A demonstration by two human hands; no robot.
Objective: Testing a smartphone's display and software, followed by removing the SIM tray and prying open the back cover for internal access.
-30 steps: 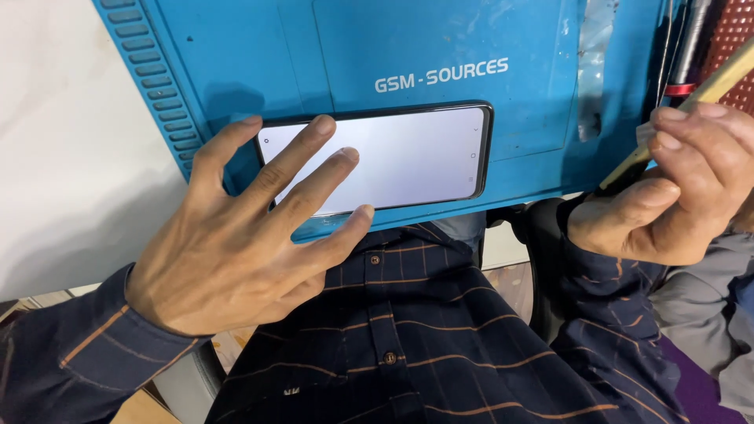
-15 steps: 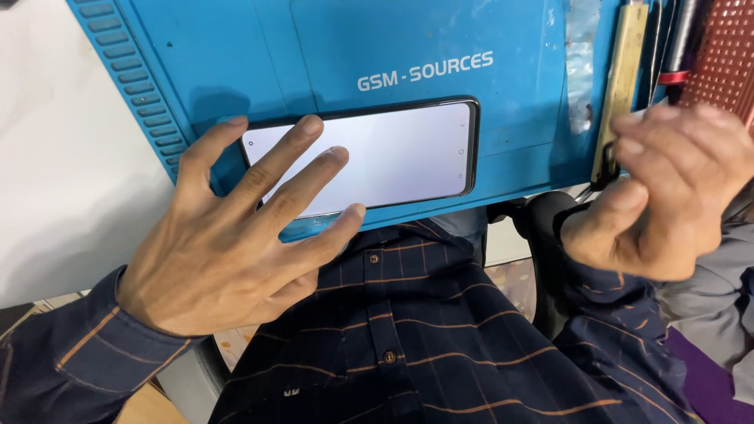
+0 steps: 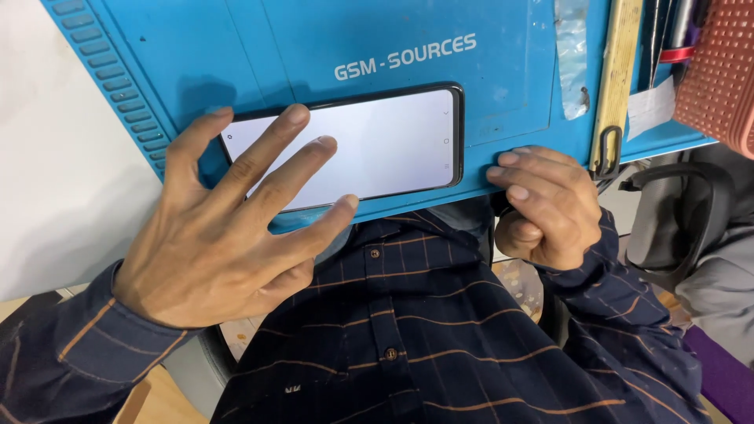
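Observation:
A black smartphone [image 3: 385, 141] with a lit white screen lies lengthwise on a blue work mat [image 3: 314, 39] at its near edge. My left hand [image 3: 212, 251] is spread over the phone's left half, with three fingertips on the screen and the thumb along the mat's near edge. My right hand [image 3: 550, 204] is curled at the mat's edge just right of the phone, fingertips on the mat and nothing in it. A wooden stick [image 3: 616, 63] with a metal loop at its near end lies on the mat beyond that hand.
A red perforated object [image 3: 722, 71] and some thin tools [image 3: 667, 31] sit at the far right. A white surface [image 3: 55, 157] lies left of the mat. A black chair arm [image 3: 675, 204] is at my right side.
My right hand has let go of the wooden stick, which now lies on the mat, and has moved left to the mat's edge beside the phone. My left hand stays spread on the phone.

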